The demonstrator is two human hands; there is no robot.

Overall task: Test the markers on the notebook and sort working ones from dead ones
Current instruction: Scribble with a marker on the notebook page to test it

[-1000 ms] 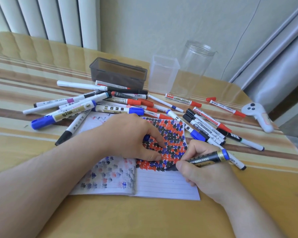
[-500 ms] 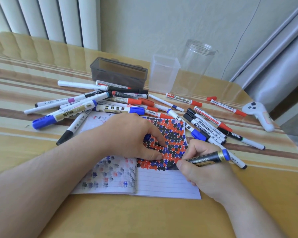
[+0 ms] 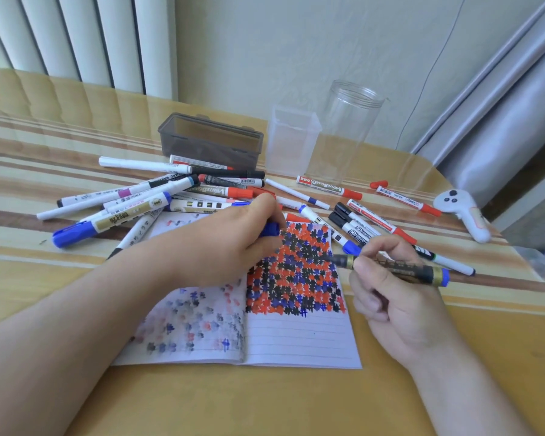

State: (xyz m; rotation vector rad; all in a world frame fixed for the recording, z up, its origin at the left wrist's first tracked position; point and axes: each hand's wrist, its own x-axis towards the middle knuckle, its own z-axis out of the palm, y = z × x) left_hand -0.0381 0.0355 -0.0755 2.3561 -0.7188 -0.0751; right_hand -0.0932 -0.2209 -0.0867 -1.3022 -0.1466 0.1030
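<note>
Markers (image 3: 177,196) lie scattered across the far half of the desk (image 3: 265,404), beyond an open notebook (image 3: 296,338) crowded with test marks. The right hand (image 3: 400,309) grips an uncapped dark marker (image 3: 400,269) just over the page; the left hand (image 3: 230,243) pinches its blue cap (image 3: 269,229). Testing appears finished; recapping and sorting likely follow.
</note>
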